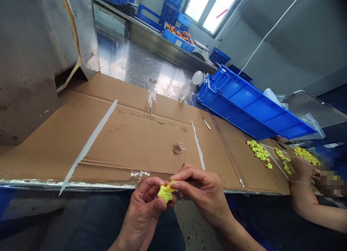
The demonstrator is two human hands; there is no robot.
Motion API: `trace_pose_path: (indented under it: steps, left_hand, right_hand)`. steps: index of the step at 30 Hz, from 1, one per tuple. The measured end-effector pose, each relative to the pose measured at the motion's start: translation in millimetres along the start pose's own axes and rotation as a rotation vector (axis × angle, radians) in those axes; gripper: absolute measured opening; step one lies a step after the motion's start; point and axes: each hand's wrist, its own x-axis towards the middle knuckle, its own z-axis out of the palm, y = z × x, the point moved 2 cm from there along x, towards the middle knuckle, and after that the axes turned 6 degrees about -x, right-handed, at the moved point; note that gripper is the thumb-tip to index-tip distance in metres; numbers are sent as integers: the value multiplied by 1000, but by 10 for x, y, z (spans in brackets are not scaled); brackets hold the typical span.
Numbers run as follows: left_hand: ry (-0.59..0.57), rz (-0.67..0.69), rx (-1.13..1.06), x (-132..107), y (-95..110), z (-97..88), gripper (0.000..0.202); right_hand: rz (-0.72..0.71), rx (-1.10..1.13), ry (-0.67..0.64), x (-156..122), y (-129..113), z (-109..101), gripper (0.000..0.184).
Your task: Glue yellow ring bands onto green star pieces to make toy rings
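A small yellow star-shaped plastic piece (165, 194) is pinched between my two hands in front of the table's near edge. My left hand (145, 211) curls round it from below with thumb and fingers closed on it. From the right, my right hand (202, 191) presses a thumb and forefinger onto its top, where a small orange-yellow part shows. Both hands hover over my lap, just short of the cardboard sheet (130, 135).
Flattened cardboard with tape strips covers the table. Rows of small yellow pieces (258, 151) lie at the right, where another person's hand (302, 171) rests. Stacked blue bins (252, 106) stand behind them. A grey metal machine body (29, 59) rises at the left.
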Motion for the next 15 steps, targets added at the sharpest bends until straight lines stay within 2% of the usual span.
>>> trace_pose_path:
  steps: [7,15]
  left_hand:
    - [7,-3,24,3,19,-4,25]
    - [39,21,103,-14,7,-59,25]
  right_hand:
    - [-80,-195,-11,-30,1,-28,3]
    - [-232,-388,-80,-15,-67,-50,6]
